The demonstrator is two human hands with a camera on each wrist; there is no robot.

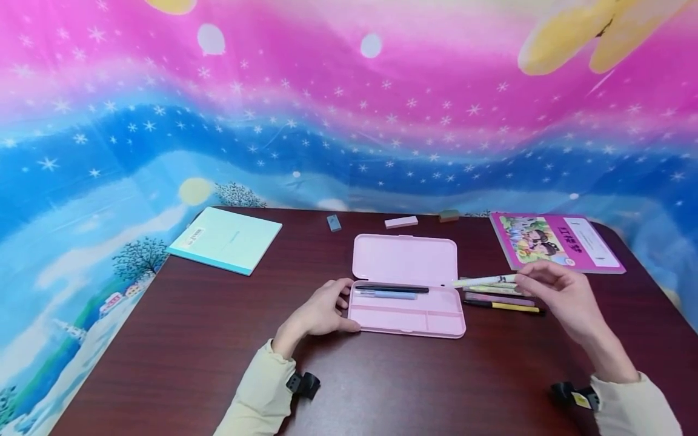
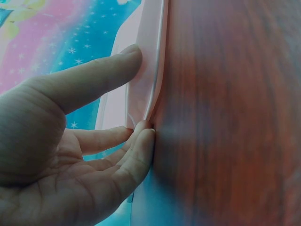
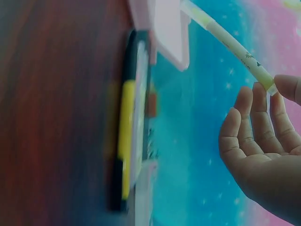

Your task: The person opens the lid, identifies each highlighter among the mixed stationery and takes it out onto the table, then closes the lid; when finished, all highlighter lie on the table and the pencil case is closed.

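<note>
A pink pencil case [image 1: 405, 326] lies with its lid up, and a black pen [image 1: 400, 289] and a light blue pen [image 1: 388, 295] rest in its long rear compartment. My left hand [image 1: 319, 309] holds the case at its left end; in the left wrist view the thumb [image 2: 106, 77] lies on the front wall and fingertips touch the corner. My right hand [image 1: 564, 297] pinches one end of a pale yellow-green pen [image 1: 485, 280], its other end over the case's right rear. Below that pen lie several others, among them a black-and-yellow pen [image 1: 504, 307].
A mint-green notebook [image 1: 231, 239] lies at the back left, a pink picture-covered book [image 1: 556, 242] at the back right. Along the far edge sit a blue-grey eraser [image 1: 334, 223], a pale pink block [image 1: 401, 222] and a small olive-brown block [image 1: 449, 215]. Patterned cloth hangs behind.
</note>
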